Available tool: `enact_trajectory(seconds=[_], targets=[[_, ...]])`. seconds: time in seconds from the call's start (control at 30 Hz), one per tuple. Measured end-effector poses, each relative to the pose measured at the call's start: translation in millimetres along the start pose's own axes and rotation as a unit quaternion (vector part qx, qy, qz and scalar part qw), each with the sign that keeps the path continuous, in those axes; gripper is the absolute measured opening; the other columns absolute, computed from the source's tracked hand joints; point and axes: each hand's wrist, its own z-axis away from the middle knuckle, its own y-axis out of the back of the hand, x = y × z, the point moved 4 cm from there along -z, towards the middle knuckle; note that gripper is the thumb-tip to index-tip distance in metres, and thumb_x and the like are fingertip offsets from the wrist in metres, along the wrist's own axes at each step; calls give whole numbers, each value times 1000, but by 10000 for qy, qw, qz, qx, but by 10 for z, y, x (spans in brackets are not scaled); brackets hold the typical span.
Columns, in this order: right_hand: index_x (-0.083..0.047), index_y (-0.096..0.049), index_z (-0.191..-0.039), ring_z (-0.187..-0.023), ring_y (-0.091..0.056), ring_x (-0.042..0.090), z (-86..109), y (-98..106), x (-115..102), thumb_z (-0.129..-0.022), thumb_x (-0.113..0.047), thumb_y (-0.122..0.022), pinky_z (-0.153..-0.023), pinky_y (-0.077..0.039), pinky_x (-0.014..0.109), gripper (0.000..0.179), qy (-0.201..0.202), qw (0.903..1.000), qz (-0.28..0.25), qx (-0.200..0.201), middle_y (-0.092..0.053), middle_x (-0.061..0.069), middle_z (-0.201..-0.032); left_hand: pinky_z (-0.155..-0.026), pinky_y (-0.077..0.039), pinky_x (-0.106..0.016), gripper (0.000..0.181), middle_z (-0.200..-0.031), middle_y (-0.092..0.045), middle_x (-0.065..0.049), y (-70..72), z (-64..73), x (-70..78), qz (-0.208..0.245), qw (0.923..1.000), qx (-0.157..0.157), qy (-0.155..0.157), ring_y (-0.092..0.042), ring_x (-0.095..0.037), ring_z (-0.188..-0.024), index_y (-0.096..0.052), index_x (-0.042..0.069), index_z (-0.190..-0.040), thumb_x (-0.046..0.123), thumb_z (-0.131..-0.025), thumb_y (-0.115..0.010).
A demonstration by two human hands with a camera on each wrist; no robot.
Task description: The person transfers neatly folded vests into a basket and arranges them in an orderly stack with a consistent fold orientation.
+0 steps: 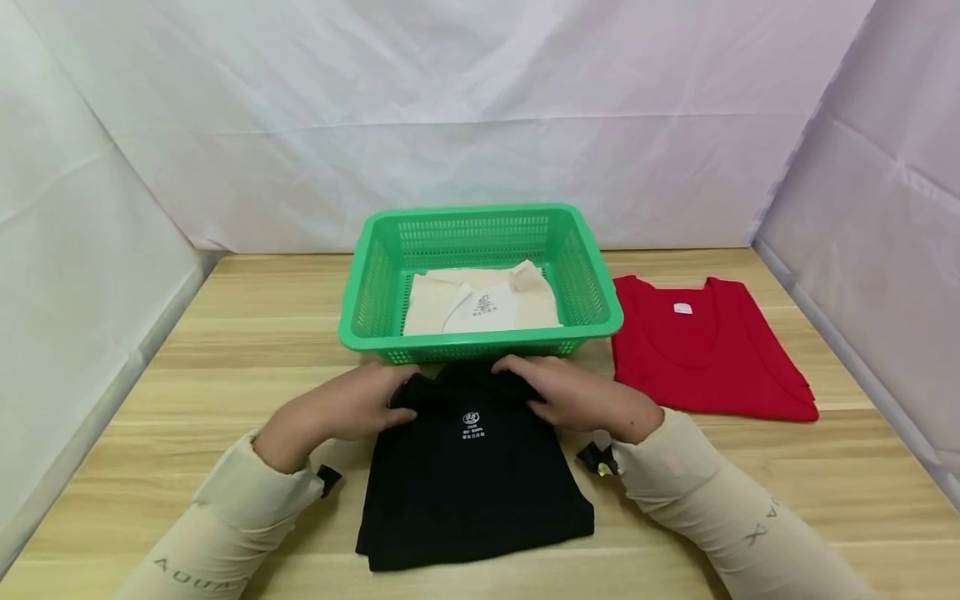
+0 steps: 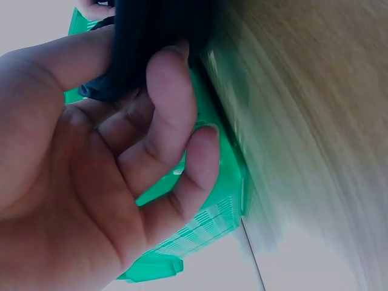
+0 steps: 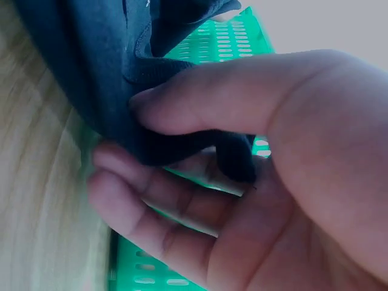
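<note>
A folded black shirt (image 1: 476,483) lies on the table, its neck end toward the basket and a small white print below the neckline. My left hand (image 1: 363,404) grips its upper left corner, thumb on top. At the upper right corner my right hand (image 1: 573,396) pinches the cloth between thumb and fingers. In the left wrist view the dark cloth (image 2: 136,48) runs between thumb and curled fingers. The right wrist view has the thumb pressing on the black fabric (image 3: 91,73), with fingers underneath. Both hands are close to the basket's front wall.
Just beyond the shirt stands a green plastic basket (image 1: 480,339) holding a folded cream garment (image 1: 435,304) with a printed white patch. To its right a folded red top (image 1: 705,367) lies on the wooden table (image 1: 247,333). White sheets (image 1: 480,150) hang behind and at both sides.
</note>
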Motion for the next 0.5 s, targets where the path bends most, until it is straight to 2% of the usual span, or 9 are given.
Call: enact_trajectory(seconds=[0.13, 0.23, 0.3, 0.4, 0.43, 0.5], targets=[[-4, -37, -146, -78, -61, 12, -11, 18, 11, -88, 4, -68, -79, -55, 29, 67, -27, 9996, -247, 100, -69, 7, -96, -81, -52, -33, 42, -111, -65, -4, 27, 5, 12, -27, 9996, 232, -144, -59, -11, -88, -55, 9, -128, 14, -91, -74], [-1, -35, -149, -66, -55, 8, -22, 34, 25, -87, -1, -72, -70, -51, 24, 73, -243, 9984, -484, 141, -69, 7, -91, -92, -52, -39, 54, -136, -58, -8, 44, 12, 21, -85, 9987, 415, -275, -59, -14, -107, -51, 8, -138, 14, -90, -75], [0, -41, -147, -66, -53, 6, -27, 42, 38, -86, -4, -75, -67, -50, 22, 70, -423, 9971, -586, 218, -69, 7, -93, -94, -51, -40, 59, -141, -55, -8, 47, 12, 18, -107, 9982, 478, -343, -58, -15, -109, -50, 8, -141, 14, -89, -77], [0, -54, -138, -69, -56, 5, -32, 43, 63, -85, -6, -77, -66, -50, 22, 58, -593, 9951, -711, 359, -70, 8, -100, -85, -51, -34, 48, -124, -62, -2, 46, 0, 14, -92, 9979, 502, -401, -59, -12, -93, -58, 11, -131, 14, -87, -78], [-1, -58, -135, -69, -57, 5, -32, 41, 73, -85, -7, -77, -66, -50, 23, 54, -640, 9945, -724, 396, -70, 7, -99, -80, -49, -31, 43, -113, -63, 0, 44, -4, 9, -93, 9979, 491, -401, -56, -10, -84, -61, 11, -126, 15, -87, -79], [-3, -64, -127, -76, -62, 6, -29, 40, 83, -85, -8, -77, -71, -53, 25, 44, -669, 9942, -695, 472, -71, 6, -106, -72, -46, -29, 39, -97, -60, 3, 37, -8, 3, -47, 9985, 421, -344, -51, -9, -71, -63, 13, -120, 16, -86, -80]])
